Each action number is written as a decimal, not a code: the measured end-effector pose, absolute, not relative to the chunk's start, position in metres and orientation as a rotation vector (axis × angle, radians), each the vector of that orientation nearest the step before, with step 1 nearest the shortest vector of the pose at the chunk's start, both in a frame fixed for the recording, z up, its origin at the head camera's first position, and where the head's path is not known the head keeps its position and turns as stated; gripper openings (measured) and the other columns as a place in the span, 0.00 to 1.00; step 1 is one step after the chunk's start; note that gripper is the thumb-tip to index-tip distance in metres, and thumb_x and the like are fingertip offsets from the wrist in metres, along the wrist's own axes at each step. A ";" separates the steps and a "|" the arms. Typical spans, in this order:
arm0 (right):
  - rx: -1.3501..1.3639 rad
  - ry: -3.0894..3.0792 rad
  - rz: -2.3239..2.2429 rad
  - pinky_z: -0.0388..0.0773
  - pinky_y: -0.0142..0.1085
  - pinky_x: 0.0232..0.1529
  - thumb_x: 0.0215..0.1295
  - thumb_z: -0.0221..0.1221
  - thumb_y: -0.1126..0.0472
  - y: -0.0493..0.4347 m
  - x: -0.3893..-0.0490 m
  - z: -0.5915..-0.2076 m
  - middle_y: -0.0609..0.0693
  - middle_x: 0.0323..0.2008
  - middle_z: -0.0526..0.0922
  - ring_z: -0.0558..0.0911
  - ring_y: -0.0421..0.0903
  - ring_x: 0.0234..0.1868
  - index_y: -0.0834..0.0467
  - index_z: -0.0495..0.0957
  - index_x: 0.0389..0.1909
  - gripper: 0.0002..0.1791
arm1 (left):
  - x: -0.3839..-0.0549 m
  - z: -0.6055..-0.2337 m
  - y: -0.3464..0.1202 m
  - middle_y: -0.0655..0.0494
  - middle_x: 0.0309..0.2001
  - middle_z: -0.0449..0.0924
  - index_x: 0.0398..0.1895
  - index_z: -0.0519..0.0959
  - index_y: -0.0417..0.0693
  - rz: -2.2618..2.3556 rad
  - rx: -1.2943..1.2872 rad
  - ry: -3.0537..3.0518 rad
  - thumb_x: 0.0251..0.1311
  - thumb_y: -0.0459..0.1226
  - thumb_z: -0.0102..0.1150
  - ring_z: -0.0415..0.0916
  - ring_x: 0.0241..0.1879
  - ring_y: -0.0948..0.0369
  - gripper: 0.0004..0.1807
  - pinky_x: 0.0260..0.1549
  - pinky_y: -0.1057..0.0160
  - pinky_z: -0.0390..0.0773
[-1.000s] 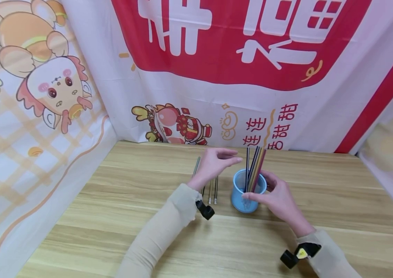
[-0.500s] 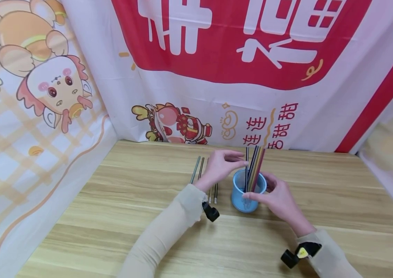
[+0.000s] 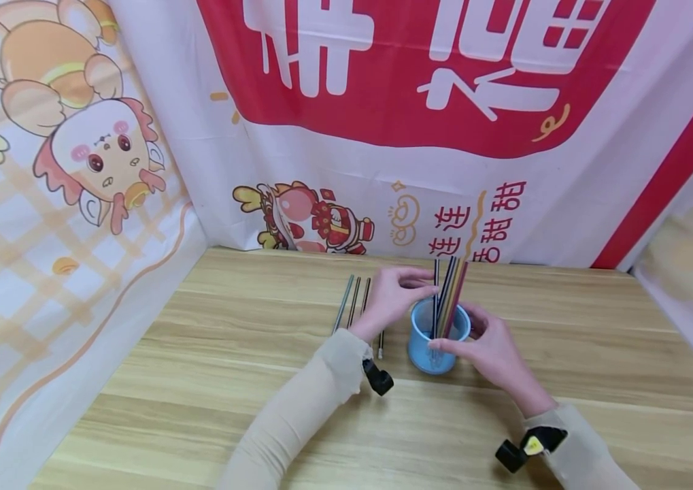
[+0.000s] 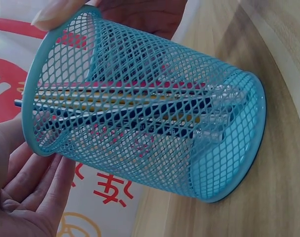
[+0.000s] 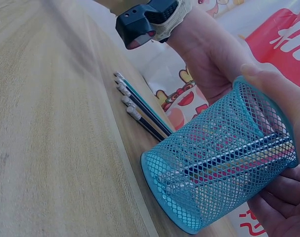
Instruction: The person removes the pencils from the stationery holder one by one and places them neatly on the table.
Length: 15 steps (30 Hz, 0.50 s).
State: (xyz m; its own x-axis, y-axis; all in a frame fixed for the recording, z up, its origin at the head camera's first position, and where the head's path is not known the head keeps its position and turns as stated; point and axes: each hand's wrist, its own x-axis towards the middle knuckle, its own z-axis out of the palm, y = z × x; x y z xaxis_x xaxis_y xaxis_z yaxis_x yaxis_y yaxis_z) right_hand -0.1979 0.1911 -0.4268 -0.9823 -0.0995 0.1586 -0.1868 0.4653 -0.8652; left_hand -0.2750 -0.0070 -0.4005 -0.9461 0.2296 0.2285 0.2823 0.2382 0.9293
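A blue mesh pencil cup [image 3: 421,355] stands on the table, holding several striped and coloured pencils [image 4: 154,106], eraser ends down. My right hand [image 3: 499,350] grips the cup by its rim, thumb on the near side and fingers round the far right side. My left hand [image 3: 392,296] is just left of the cup's mouth, with a gap between thumb and fingers. Its fingertips come right up to the leftmost dark striped pencil [image 3: 434,318]. In the left wrist view, its loosely bent fingers [image 4: 56,197] lie beside the rim.
Several more pencils [image 3: 343,303] lie in a row on the wooden table [image 3: 248,340] left of the cup, partly hidden under my left wrist. Their white erasers [image 5: 131,110] face me. A printed cloth [image 3: 322,156] hangs behind the table's back edge.
My left hand has moved right to the leftmost pencil in the cup, uncovering more of the pencils on the table. My right hand and the cup have stayed in place.
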 end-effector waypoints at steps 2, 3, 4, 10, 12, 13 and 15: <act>0.256 -2.613 1.562 0.78 0.49 0.61 0.52 0.79 0.48 0.191 -0.198 -0.427 0.56 0.60 0.80 0.80 0.53 0.58 0.57 0.72 0.68 0.44 | -0.275 -0.401 -0.006 0.70 0.36 0.87 0.46 0.88 0.54 -1.849 -0.500 -2.438 0.55 0.42 0.78 0.84 0.37 0.69 0.15 0.39 0.68 0.85; 0.258 -2.612 1.562 0.78 0.49 0.61 0.53 0.78 0.48 0.191 -0.198 -0.427 0.56 0.60 0.80 0.80 0.53 0.58 0.57 0.72 0.68 0.44 | -0.275 -0.402 -0.005 0.70 0.36 0.87 0.46 0.88 0.54 -1.851 -0.499 -2.439 0.55 0.42 0.78 0.84 0.37 0.69 0.15 0.40 0.68 0.85; 0.259 -2.612 1.562 0.78 0.49 0.61 0.53 0.78 0.48 0.191 -0.198 -0.427 0.56 0.60 0.80 0.80 0.53 0.58 0.57 0.72 0.68 0.44 | -0.274 -0.402 -0.005 0.70 0.36 0.87 0.46 0.88 0.55 -1.846 -0.493 -2.445 0.55 0.43 0.78 0.84 0.37 0.70 0.15 0.40 0.68 0.84; 0.255 -2.610 1.577 0.77 0.50 0.61 0.54 0.78 0.48 0.191 -0.197 -0.427 0.56 0.61 0.79 0.80 0.54 0.58 0.57 0.71 0.69 0.44 | -0.273 -0.406 -0.004 0.71 0.38 0.87 0.46 0.88 0.57 -1.850 -0.481 -2.452 0.56 0.43 0.77 0.83 0.39 0.70 0.14 0.40 0.68 0.84; 0.253 -2.609 1.586 0.77 0.51 0.62 0.54 0.78 0.48 0.191 -0.197 -0.427 0.57 0.62 0.79 0.79 0.54 0.59 0.58 0.70 0.70 0.44 | -0.273 -0.407 -0.004 0.71 0.39 0.87 0.46 0.88 0.58 -1.852 -0.482 -2.448 0.56 0.43 0.77 0.83 0.40 0.70 0.14 0.41 0.68 0.84; 0.250 -2.610 1.588 0.77 0.51 0.62 0.54 0.78 0.48 0.191 -0.197 -0.427 0.57 0.62 0.79 0.79 0.54 0.59 0.58 0.70 0.70 0.44 | -0.273 -0.407 -0.004 0.71 0.39 0.87 0.46 0.88 0.58 -1.856 -0.485 -2.443 0.56 0.44 0.77 0.83 0.40 0.70 0.14 0.41 0.68 0.84; 0.248 -2.613 1.589 0.76 0.51 0.62 0.54 0.77 0.48 0.191 -0.197 -0.427 0.58 0.62 0.78 0.79 0.55 0.60 0.58 0.70 0.70 0.44 | -0.273 -0.408 -0.004 0.71 0.38 0.87 0.46 0.88 0.57 -1.865 -0.483 -2.432 0.56 0.44 0.77 0.83 0.40 0.70 0.15 0.41 0.68 0.84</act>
State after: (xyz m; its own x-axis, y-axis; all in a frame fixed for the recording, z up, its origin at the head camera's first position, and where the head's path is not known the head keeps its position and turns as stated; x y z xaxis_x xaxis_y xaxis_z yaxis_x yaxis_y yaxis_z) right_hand -0.1970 0.1908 -0.4266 -0.9843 -0.0999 0.1457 -0.1753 0.4514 -0.8749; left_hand -0.2726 -0.0039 -0.4081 -0.9508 0.2202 0.2181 0.2677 0.2293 0.9358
